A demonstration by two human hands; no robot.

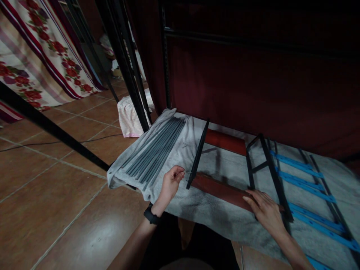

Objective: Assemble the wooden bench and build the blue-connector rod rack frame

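Note:
My left hand (172, 183), with a black band on the wrist, pinches a thin metal piece (188, 172) against the outer side of a black end frame (199, 153). Whether the piece is a screw or a hex key is too small to tell. My right hand (264, 210) grips the near reddish-brown board (221, 191) by its right part, thumb on its upper face. This board spans from the left frame to a second black frame (264, 165) with a crossbar. A farther red board (225, 141) lies between the same two frames.
A grey cloth (171, 202) covers the work surface. Many grey rods (157, 150) lie at the left, with small metal bits (185, 145) beside them. Blue slats (309, 183) on black bars lie at the right. Black posts (126, 67) and a dark red curtain (253, 86) stand behind.

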